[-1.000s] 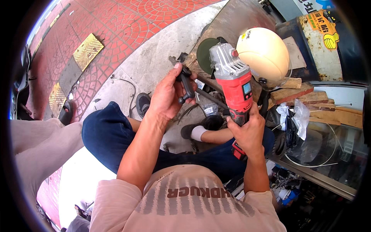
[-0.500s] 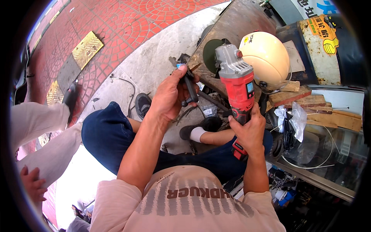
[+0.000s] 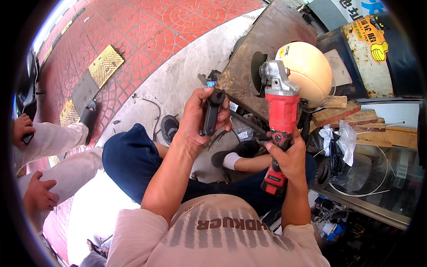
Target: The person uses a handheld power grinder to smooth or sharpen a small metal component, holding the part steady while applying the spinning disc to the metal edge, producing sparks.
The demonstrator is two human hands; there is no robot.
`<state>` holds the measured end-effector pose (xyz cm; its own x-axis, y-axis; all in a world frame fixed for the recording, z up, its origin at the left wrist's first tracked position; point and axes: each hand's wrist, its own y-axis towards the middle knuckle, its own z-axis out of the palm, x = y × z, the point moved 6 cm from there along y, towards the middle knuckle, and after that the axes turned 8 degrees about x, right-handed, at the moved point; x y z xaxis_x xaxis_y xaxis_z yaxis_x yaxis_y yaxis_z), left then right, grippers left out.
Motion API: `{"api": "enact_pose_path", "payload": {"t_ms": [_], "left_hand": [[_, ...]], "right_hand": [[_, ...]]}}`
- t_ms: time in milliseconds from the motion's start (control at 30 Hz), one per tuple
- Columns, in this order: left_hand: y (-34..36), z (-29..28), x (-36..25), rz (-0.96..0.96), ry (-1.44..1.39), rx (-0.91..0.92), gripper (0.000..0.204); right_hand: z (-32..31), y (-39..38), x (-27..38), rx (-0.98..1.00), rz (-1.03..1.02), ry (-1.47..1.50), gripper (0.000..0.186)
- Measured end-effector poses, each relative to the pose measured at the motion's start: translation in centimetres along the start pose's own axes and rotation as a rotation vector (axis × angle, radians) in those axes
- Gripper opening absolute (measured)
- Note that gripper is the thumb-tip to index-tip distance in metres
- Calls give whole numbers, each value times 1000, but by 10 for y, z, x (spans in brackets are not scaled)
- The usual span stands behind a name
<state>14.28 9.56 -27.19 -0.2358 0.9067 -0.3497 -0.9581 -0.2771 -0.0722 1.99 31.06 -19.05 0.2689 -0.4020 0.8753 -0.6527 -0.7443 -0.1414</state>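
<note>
My left hand (image 3: 195, 116) is closed around a black lever-shaped part (image 3: 210, 116), thumb at its upper end. The part has a round boss with a hole at the top and a small knob at the bottom. My right hand (image 3: 290, 158) grips the body of a red and silver cordless angle grinder (image 3: 282, 109), its head pointing away from me. On the head's left side sits a dark green disc (image 3: 257, 74), turned partly edge-on and apart from the black part. Whether the disc is spinning, I cannot tell.
Beyond the grinder, a cream helmet (image 3: 307, 66) rests on a rusty metal bench (image 3: 249, 53). Wood offcuts (image 3: 351, 118) and plastic bags (image 3: 344, 141) lie at right on a glass-topped case (image 3: 369, 175). At left another person's hand (image 3: 41, 192) rests near their leg.
I have turned the grinder so its disc appears narrower and its small screen is out of sight. The black part has rotated in my left hand. At left, another person's second hand now shows.
</note>
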Motion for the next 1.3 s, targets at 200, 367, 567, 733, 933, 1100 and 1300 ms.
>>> {"api": "enact_pose_path", "payload": {"t_ms": [200, 367, 567, 733, 933, 1100, 1300], "left_hand": [[-1, -2, 0, -40, 29, -87, 59], [-5, -2, -5, 3, 171, -210, 63], [-9, -1, -11, 59, 170, -241, 58], [-10, 0, -14, 88, 173, -237, 57], [-9, -3, -15, 53, 292, -271, 53], [-10, 4, -18, 61, 292, -309, 49], [-5, -4, -17, 46, 186, -215, 51]], "right_hand": [[3, -4, 12, -55, -114, -254, 53], [9, -4, 23, -81, -218, -390, 60], [13, -3, 22, -64, -155, -391, 61], [15, -3, 29, -46, -193, -450, 61], [17, -2, 30, -61, -173, -428, 60], [11, 2, 25, -54, -102, -325, 53], [11, -2, 22, -10, -3, -65, 47]]}}
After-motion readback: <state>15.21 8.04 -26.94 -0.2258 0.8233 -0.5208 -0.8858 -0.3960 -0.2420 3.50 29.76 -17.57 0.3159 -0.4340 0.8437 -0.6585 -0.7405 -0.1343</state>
